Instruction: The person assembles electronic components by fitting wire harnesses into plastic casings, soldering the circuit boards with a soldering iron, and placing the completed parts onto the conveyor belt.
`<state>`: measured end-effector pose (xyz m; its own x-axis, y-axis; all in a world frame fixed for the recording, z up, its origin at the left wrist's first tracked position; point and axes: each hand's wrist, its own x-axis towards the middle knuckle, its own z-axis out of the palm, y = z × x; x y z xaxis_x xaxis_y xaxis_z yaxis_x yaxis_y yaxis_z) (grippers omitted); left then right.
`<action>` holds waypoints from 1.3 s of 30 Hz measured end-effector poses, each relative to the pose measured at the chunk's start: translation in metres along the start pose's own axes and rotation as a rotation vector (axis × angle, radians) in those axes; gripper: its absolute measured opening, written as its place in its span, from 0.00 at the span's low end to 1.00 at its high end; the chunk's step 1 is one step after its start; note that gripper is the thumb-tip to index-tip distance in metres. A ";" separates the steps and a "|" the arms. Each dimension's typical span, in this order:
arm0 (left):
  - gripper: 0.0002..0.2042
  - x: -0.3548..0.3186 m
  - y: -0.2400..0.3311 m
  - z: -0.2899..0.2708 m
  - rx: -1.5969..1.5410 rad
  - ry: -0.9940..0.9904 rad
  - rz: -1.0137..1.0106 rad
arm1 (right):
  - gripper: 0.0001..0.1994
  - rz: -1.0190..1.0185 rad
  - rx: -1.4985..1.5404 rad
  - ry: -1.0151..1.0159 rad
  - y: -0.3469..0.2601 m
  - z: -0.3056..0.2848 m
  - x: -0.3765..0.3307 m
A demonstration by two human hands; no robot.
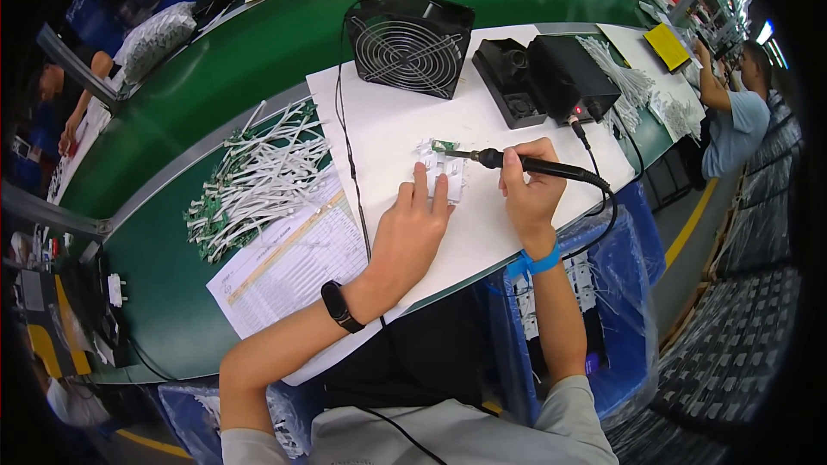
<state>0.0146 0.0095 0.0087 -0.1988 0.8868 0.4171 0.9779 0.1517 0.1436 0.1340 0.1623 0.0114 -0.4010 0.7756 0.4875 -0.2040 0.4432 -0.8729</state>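
My right hand (529, 185) is closed around the black handle of a soldering iron (551, 168). Its metal tip points left and reaches a small green circuit board (445, 145), which sits at the far end of a white plastic housing (450, 182). Whether the tip touches the board is too small to tell. From the near side, my left hand (415, 237) holds the housing down with its fingertips on the white work sheet (345, 120). Left of it lies a pile of white wires with green boards (267, 164).
A black fan with a wire guard (409, 47) stands beyond the housing. To its right are a black iron stand (508, 82) and a black power unit (573, 77). A printed paper (293, 258) lies at left; a blue lined bin (620, 310) stands at right. A co-worker (736, 120) sits farther right.
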 end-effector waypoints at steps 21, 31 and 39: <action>0.21 0.001 0.002 0.002 0.041 0.039 0.025 | 0.05 -0.055 -0.077 -0.058 0.004 0.000 0.004; 0.20 0.000 0.003 0.000 0.052 0.033 0.028 | 0.05 0.004 -0.029 -0.053 0.001 0.000 0.003; 0.21 0.000 0.003 0.001 0.049 0.010 0.023 | 0.05 -0.036 -0.050 -0.059 0.001 0.002 0.005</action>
<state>0.0176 0.0108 0.0084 -0.1766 0.8861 0.4285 0.9842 0.1529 0.0894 0.1306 0.1654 0.0131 -0.4461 0.7320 0.5150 -0.1749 0.4930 -0.8523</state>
